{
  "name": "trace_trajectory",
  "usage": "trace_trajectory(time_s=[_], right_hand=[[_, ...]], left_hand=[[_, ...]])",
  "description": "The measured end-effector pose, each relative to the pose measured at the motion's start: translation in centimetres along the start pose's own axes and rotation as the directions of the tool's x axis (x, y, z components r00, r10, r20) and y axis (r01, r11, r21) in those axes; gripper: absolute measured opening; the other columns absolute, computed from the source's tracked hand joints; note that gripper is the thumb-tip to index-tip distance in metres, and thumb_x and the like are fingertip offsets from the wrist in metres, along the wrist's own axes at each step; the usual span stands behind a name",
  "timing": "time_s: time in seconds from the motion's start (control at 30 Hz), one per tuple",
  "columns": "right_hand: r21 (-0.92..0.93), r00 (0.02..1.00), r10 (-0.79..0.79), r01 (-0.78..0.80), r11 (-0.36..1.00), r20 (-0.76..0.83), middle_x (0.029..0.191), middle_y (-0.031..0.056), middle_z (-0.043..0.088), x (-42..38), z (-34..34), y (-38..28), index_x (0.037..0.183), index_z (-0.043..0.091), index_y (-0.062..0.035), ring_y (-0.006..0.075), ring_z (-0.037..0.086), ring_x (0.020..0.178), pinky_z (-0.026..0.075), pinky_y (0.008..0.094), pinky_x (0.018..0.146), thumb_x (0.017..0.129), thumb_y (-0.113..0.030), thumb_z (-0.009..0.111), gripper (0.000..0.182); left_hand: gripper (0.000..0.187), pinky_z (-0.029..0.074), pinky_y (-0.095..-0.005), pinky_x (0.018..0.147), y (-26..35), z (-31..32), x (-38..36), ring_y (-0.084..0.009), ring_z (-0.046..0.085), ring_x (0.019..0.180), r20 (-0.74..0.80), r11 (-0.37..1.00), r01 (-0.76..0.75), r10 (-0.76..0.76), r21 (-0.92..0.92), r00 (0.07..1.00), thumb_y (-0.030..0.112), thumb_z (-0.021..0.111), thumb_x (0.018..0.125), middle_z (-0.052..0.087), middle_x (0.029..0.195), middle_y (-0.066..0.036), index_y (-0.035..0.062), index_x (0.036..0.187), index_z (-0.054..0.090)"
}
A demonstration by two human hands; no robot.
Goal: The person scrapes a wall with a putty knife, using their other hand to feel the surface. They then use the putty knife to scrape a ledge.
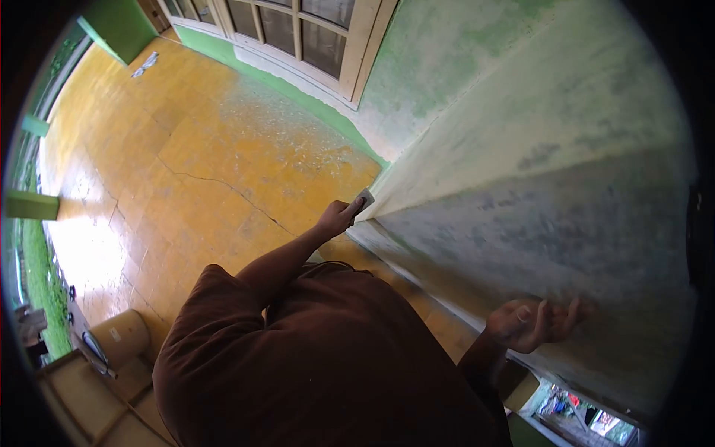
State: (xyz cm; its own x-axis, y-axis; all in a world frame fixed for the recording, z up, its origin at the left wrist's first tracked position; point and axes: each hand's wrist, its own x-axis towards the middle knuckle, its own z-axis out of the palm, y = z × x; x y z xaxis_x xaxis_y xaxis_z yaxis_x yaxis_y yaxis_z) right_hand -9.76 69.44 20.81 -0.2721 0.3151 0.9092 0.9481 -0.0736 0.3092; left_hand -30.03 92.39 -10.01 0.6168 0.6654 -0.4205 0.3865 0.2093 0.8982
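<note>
My left hand [337, 217] is closed around a small grey flat piece [364, 200], its fingers wrapped round the near side. That piece is right at the lower part of the wall [536, 201], close to the inner corner. Patchy pale white, green and grey cover the wall surface. On the other side of my body, my right hand [530, 325] is by the shaded part of the wall with its fingers apart and loosely bent. Nothing shows in it, and its fingertips are a little blurred.
Glossy yellow floor tiles [171, 149] have a long crack and white dust and flakes along the wall base. A framed window [298, 37] is above. A brown cylindrical container [123, 335] stands at the lower left; a crumpled cloth [145, 64] lies far off.
</note>
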Motion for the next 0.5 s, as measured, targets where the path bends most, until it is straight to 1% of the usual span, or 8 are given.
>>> trace_trajectory(time_s=[0.07, 0.13, 0.2, 0.27, 0.3, 0.4, 0.43, 0.5], right_hand=[[-0.032, 0.999, -0.015, 0.016, 0.999, 0.029, 0.129, 0.0314, 0.040, 0.9, 2.0, -1.1, 0.118, 0.055, -0.0089, 0.0478, 0.025, 0.135, 0.012, 0.0644, 0.111, 0.090, -0.025, 0.043, 0.034], [-0.074, 1.000, -0.012, 0.013, 0.997, 0.022, 0.128, 0.0318, 0.041, 1.8, 3.8, -2.5, 0.121, 0.053, -0.0082, 0.0493, 0.024, 0.135, 0.012, 0.0658, 0.110, 0.087, -0.027, 0.046, 0.040], [-0.153, 0.990, 0.018, 0.004, 0.988, 0.139, 0.132, 0.0325, 0.036, 2.4, 4.9, -3.9, 0.124, 0.052, -0.0077, 0.0501, 0.021, 0.136, 0.014, 0.0668, 0.109, 0.087, -0.029, 0.048, 0.043], [-0.298, 0.993, 0.047, -0.013, 0.955, 0.108, 0.141, 0.0298, 0.025, 3.0, 7.0, -4.9, 0.123, 0.051, -0.0018, 0.0457, 0.015, 0.139, 0.016, 0.0615, 0.110, 0.093, -0.028, 0.048, 0.039], [-0.313, 0.990, 0.060, -0.017, 0.949, 0.127, 0.143, 0.0296, 0.018, 2.3, 6.5, -4.6, 0.124, 0.049, -0.0009, 0.0460, 0.011, 0.139, 0.019, 0.0610, 0.109, 0.094, -0.031, 0.049, 0.043], [-0.331, 0.985, 0.092, -0.039, 0.943, 0.145, 0.142, 0.0298, 0.020, 2.6, 6.7, -5.1, 0.126, 0.045, 0.0000, 0.0459, 0.016, 0.137, 0.023, 0.0602, 0.108, 0.093, -0.034, 0.050, 0.048], [-0.342, 0.981, 0.097, -0.035, 0.939, 0.166, 0.142, 0.0298, 0.020, 2.8, 6.9, -5.4, 0.126, 0.045, 0.0000, 0.0459, 0.016, 0.137, 0.023, 0.0602, 0.108, 0.093, -0.034, 0.050, 0.048], [-0.383, 0.983, 0.123, -0.062, 0.922, 0.138, 0.142, 0.0285, 0.021, 3.1, 7.6, -6.0, 0.127, 0.041, 0.0010, 0.0439, 0.018, 0.136, 0.027, 0.0588, 0.107, 0.093, -0.038, 0.050, 0.053]], left_hand=[[0.070, 0.040, -0.0310, 0.046, 1.0, -0.8, 1.3, -0.0147, 0.048, 0.046, 0.138, 0.989, -0.096, 0.079, 0.115, 0.987, 0.058, 0.040, 0.095, 0.050, 0.049, -0.003, 0.0040, 0.053, 0.055], [0.070, 0.040, -0.0312, 0.047, 1.1, -1.4, 2.5, -0.0145, 0.048, 0.046, 0.235, 0.985, -0.115, 0.083, 0.127, 0.968, 0.059, 0.041, 0.094, 0.050, 0.049, -0.003, 0.0042, 0.053, 0.056], [0.069, 0.040, -0.0313, 0.047, 1.5, -2.0, 3.5, -0.0143, 0.049, 0.046, 0.338, 0.981, -0.133, 0.079, 0.141, 0.938, 0.060, 0.043, 0.093, 0.051, 0.049, -0.002, 0.0043, 0.054, 0.056], [0.069, 0.041, -0.0320, 0.048, 2.3, -2.7, 4.2, -0.0140, 0.050, 0.047, 0.487, 0.975, -0.152, 0.054, 0.165, 0.872, 0.063, 0.046, 0.090, 0.051, 0.049, -0.003, 0.0040, 0.055, 0.058], [0.068, 0.040, -0.0313, 0.047, 2.7, -3.1, 4.8, -0.0135, 0.051, 0.047, 0.550, 0.979, -0.122, 0.012, 0.165, 0.835, 0.064, 0.050, 0.087, 0.052, 0.050, -0.003, 0.0037, 0.056, 0.058], [0.072, 0.043, -0.0309, 0.050, 4.1, -3.9, 6.1, -0.0148, 0.053, 0.051, 0.656, 0.957, -0.186, -0.006, 0.223, 0.755, 0.068, 0.054, 0.082, 0.055, 0.055, -0.005, -0.0001, 0.061, 0.063], [0.071, 0.042, -0.0310, 0.049, 4.7, -4.2, 6.4, -0.0148, 0.053, 0.050, 0.681, 0.968, -0.151, -0.027, 0.200, 0.732, 0.067, 0.056, 0.082, 0.054, 0.054, -0.005, -0.0004, 0.062, 0.063], [0.071, 0.042, -0.0313, 0.048, 4.5, -4.4, 7.8, -0.0153, 0.052, 0.049, 0.708, 0.954, -0.179, -0.044, 0.238, 0.705, 0.067, 0.058, 0.080, 0.054, 0.054, -0.004, -0.0006, 0.062, 0.063]])
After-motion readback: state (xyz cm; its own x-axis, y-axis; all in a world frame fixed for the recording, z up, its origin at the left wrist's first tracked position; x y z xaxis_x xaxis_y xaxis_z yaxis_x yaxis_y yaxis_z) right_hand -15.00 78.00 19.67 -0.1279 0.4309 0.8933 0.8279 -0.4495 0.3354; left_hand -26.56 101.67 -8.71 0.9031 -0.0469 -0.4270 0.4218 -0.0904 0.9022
